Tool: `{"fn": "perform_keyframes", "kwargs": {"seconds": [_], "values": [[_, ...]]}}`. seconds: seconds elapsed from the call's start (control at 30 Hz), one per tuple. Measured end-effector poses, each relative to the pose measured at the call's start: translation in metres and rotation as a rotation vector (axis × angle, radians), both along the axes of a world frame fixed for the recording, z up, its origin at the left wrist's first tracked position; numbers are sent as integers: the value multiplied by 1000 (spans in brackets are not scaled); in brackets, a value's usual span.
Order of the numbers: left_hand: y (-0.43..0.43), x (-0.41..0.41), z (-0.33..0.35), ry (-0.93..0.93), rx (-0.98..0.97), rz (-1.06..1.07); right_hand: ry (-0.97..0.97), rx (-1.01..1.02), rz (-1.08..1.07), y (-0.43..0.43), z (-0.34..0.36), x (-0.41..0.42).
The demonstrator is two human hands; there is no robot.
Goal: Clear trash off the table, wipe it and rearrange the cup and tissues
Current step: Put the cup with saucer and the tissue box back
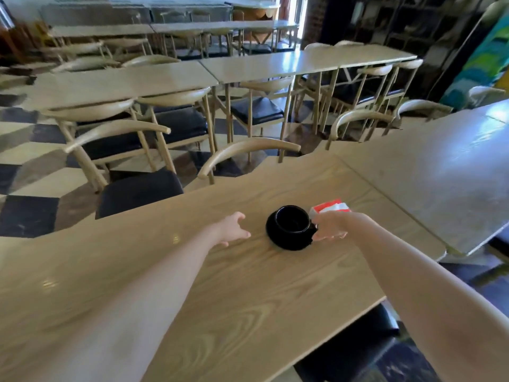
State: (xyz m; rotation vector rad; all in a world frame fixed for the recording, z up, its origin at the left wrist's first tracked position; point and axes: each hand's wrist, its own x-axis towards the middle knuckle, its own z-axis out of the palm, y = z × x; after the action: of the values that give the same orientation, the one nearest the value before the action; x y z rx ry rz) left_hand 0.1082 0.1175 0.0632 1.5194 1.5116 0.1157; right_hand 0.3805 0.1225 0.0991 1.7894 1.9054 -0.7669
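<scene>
A black cup [292, 219] stands on a black saucer [286, 243] near the middle of the light wooden table [234, 293]. Just behind and to the right of it lies a red-and-white tissue pack [330, 206]. My right hand [332, 226] is at the cup's right side, fingers curled at the handle and saucer rim; whether it grips them I cannot tell. The same hand hides the pack's near edge. My left hand [232, 228] hovers open a short way left of the saucer, fingers spread, touching nothing.
A second table [440, 175] adjoins at the right. Wooden chairs with black seats [140, 188] line the far edge. More rows of tables and chairs stand beyond on a checkered floor. A black seat [358, 343] sits below the table's near right edge.
</scene>
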Motion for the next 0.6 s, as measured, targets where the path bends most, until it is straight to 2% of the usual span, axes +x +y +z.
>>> {"fn": "perform_keyframes", "kwargs": {"seconds": [0.2,0.33,0.5,0.6], "values": [[36,43,-36,-110,73,84,167,189,-83,36,-49,43],[47,58,-65,-180,70,75,282,175,-194,51,-88,47],[54,65,-96,-185,22,74,454,246,-280,51,-132,47],[58,71,-108,-154,3,79,470,348,-356,44,-149,41]]}}
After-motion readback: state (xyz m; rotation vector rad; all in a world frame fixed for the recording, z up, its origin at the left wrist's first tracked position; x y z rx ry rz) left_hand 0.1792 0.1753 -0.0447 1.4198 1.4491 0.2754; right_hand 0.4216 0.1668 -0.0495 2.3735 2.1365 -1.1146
